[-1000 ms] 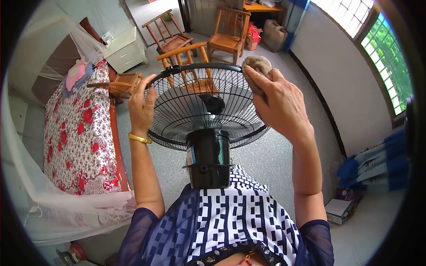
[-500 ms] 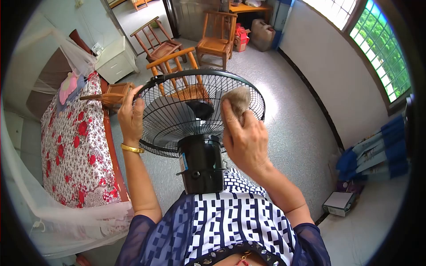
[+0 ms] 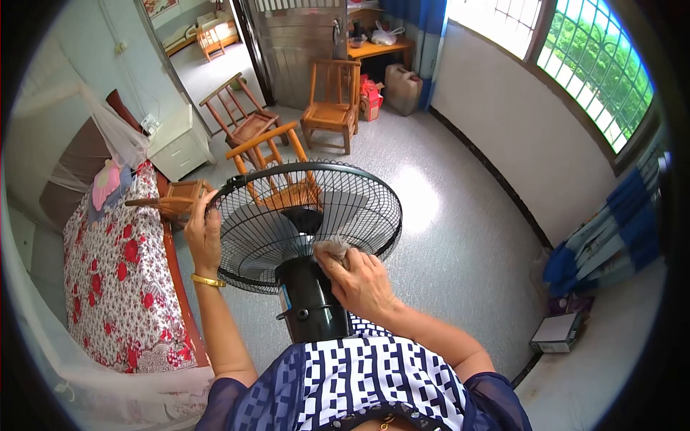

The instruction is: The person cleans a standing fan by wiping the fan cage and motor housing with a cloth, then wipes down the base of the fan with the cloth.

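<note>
A black electric fan (image 3: 307,305) stands right in front of my body, its motor housing towards me and its round wire guard (image 3: 359,188) tilted away. My left hand (image 3: 204,241), with a gold bangle on the wrist, grips the guard's rim at the left. Bunched in the fingers of my right hand (image 3: 365,286) is a grey-brown cloth (image 3: 333,247). It lies against the back wires, close to the top of the motor housing. Grey blades show through the wires. The fan's base is out of sight.
Several wooden chairs (image 3: 329,113) stand beyond the fan. On the left is a bed (image 3: 108,273) with a flowered sheet and netting, near a white cabinet (image 3: 180,140). A barred window (image 3: 600,68) and blue curtain (image 3: 611,237) are at the right, above a box (image 3: 557,332).
My right hand has brought the cloth from the guard's upper right side down and left, near the motor housing. My left hand keeps its hold on the rim. The view has tilted upward.
</note>
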The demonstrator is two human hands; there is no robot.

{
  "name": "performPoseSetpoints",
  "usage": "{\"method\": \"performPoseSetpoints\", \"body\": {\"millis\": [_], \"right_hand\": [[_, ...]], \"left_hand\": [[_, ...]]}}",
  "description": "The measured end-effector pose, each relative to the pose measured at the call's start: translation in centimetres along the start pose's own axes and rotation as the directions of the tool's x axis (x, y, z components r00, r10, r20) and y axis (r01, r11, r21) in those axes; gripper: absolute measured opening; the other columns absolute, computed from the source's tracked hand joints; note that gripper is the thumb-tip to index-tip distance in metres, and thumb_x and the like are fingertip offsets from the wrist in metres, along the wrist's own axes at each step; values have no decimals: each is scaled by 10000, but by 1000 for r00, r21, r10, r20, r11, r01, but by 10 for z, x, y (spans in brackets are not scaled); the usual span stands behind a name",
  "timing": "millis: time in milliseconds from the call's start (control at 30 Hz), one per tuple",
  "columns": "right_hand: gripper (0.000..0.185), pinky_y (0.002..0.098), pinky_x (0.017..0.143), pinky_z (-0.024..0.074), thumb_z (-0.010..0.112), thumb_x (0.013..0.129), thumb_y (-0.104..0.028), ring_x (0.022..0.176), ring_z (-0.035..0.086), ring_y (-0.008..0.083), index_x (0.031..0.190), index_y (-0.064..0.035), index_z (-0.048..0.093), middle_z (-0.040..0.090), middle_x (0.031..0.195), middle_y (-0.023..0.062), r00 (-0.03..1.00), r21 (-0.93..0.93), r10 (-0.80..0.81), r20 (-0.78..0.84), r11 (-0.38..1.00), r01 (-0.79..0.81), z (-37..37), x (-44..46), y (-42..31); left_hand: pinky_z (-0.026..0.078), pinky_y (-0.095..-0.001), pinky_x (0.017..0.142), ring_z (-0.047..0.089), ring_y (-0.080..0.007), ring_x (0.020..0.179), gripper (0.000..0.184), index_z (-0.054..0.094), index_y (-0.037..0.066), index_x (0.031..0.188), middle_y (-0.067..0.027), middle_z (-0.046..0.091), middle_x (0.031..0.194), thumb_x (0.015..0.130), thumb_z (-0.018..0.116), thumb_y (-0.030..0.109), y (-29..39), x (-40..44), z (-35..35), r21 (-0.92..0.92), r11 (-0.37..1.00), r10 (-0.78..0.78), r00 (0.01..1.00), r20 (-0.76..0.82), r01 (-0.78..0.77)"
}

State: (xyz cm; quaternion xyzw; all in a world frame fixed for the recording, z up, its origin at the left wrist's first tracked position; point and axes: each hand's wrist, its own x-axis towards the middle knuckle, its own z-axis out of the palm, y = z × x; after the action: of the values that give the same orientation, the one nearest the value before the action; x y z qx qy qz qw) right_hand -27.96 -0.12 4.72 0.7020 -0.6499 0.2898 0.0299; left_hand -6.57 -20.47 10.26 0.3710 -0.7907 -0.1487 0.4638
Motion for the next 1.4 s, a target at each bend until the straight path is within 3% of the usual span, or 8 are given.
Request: {"method": "performPoseSetpoints", "body": {"millis": [167,267,367,567,800,1100,1300,1400], "right_hand": [[643,378,711,443,607,777,-139,822,570,265,1395,-203,439,537,967,129,998,142,-62,-30,988,66,-10,-2,11],[640,388,660,451,602,790,-165,758,561,272,1403,-180,420,525,940,138,978,382,-74,194,924,-6,-54,10,8],[598,385,597,442,602,799,-179,644,522,258,1373,-123,446,499,857,129,989,268,-78,-123,957,109,-80,30,6],[561,360,628,436,597,800,-139,674,562,226,1351,-111,491,526,825,99,999,-112,20,-46,993,-25,-85,66,-4],[588,342,629,431,621,734,-111,682,555,218,1316,-110,534,535,840,97,997,-127,23,-70,991,-32,-54,44,-19],[675,347,624,423,628,710,-102,715,553,209,1363,-199,488,531,856,89,996,-73,-37,-81,997,31,-17,15,-8],[556,391,708,489,553,819,-157,817,630,267,1369,-198,484,571,949,153,914,117,-60,402,993,14,-34,12,8],[516,415,706,525,547,832,-168,753,636,303,1346,-186,513,580,968,165,933,355,-150,326,934,26,-75,28,5]], "left_hand": [[476,-345,803,635,-262,942,524,616,26,1137,-149,649,1055,942,439,480,-14,-4,3,-29,1000,4,1000,-12,-5],[476,-341,797,636,-261,934,525,614,28,1148,-150,650,1048,946,433,478,-12,-4,1,-37,999,-21,1000,0,21],[476,-338,790,638,-260,920,530,611,25,1155,-153,652,1035,951,425,478,-10,-6,1,-43,998,-47,999,15,48],[476,-338,789,639,-259,882,492,613,3,1139,-162,657,1011,956,438,424,-7,-4,0,-29,999,-35,999,19,35],[475,-329,803,640,-242,888,394,608,2,1130,-160,665,1023,952,473,326,-6,-4,-1,-21,997,71,996,-46,-72],[477,-293,702,618,-176,763,459,620,24,1126,-103,659,906,959,470,424,-6,-7,-1,-26,999,-37,999,-31,36],[476,-293,732,622,-179,792,447,619,28,1119,-108,656,939,956,469,416,3,-5,-1,-24,1000,-17,999,-38,16],[473,-290,723,615,-176,784,440,617,26,1112,-99,649,935,956,467,410,6,-4,-2,-23,999,30,999,-29,-30]]}}
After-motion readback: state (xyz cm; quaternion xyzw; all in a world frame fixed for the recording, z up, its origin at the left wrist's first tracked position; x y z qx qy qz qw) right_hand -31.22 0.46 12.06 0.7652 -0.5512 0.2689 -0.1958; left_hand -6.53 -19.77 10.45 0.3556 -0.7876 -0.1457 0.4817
